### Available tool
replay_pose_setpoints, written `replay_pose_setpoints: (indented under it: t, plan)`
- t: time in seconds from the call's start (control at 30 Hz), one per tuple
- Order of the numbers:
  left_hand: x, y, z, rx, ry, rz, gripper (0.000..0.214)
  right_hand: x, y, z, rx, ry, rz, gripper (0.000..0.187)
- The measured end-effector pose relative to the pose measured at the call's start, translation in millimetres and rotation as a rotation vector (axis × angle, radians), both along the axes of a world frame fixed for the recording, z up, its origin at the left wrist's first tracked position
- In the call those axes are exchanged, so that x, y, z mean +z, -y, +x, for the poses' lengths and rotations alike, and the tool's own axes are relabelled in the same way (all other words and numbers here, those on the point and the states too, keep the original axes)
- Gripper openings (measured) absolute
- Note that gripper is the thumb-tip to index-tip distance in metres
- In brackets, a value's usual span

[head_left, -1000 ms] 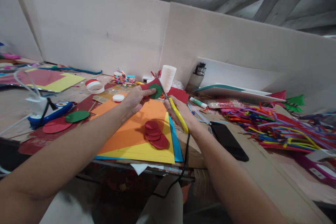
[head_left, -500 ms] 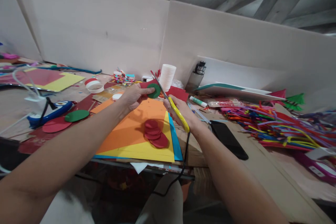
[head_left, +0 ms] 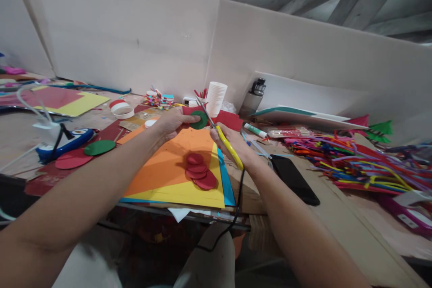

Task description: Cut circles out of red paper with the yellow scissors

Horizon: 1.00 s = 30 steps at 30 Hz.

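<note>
Between the thumb and fingers of my left hand (head_left: 173, 123) is a green paper circle (head_left: 199, 119) laid on a piece of red paper (head_left: 189, 110). My right hand (head_left: 232, 140) is closed round the yellow handles of a pair of scissors (head_left: 230, 147). Its blades point up and away, at the right edge of the green circle and red paper. Below my hands, several red paper circles (head_left: 196, 171) lie in a loose pile on orange paper (head_left: 148, 175) and yellow paper (head_left: 189, 195). More red paper (head_left: 228, 120) lies behind the scissors.
A stack of white paper cups (head_left: 216, 99) stands at the back, with a dark bottle (head_left: 253, 96) to its right. A black phone (head_left: 294, 179) and many coloured pipe cleaners (head_left: 357, 162) lie on the right. On the left are a green oval (head_left: 99, 147) and a red one (head_left: 73, 158).
The scissors' blades have shifted slightly against the red paper, and the left hand with the green circle has moved a little right and down. Everything else stays put.
</note>
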State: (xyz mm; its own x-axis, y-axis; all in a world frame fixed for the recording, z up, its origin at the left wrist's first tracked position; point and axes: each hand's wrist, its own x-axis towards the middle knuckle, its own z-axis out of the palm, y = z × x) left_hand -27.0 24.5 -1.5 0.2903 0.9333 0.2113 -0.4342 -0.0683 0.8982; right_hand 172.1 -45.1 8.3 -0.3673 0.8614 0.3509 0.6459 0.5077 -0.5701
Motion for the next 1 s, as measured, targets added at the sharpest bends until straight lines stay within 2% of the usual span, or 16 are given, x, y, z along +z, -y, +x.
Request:
replay_pose_setpoints:
  t: [0.5, 0.73, 1.0]
  plan:
    - [6.9, 0, -8, 0.008, -0.152, 0.061, 0.023, 7.4, 7, 1, 0.034, 0.021, -0.059, 0.040]
    - [7.8, -4, -17, -0.035, -0.286, 0.116, 0.024, 5.8, 7, 4, 0.073, 0.054, -0.045, 0.037]
    - [6.1, -9, -23, -0.106, -0.343, 0.194, 0.023, 3.6, 5, 4, 0.075, 0.058, -0.039, 0.037]
